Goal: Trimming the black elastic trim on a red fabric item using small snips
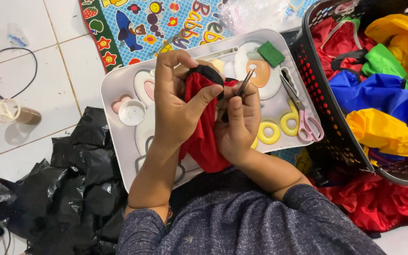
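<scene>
Your left hand (178, 106) hides much of the red cloth (204, 141); the thin tool (244, 85) beyond your right hand (237, 125) is too small to identify.

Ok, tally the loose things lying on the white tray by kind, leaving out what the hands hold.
Scissors, pink-handled: 1
Green square pad: 1
White round cap: 1
Total: 3

They lie on the tray, apart from the red cloth in the left hand and the small snips in the right hand.
</scene>
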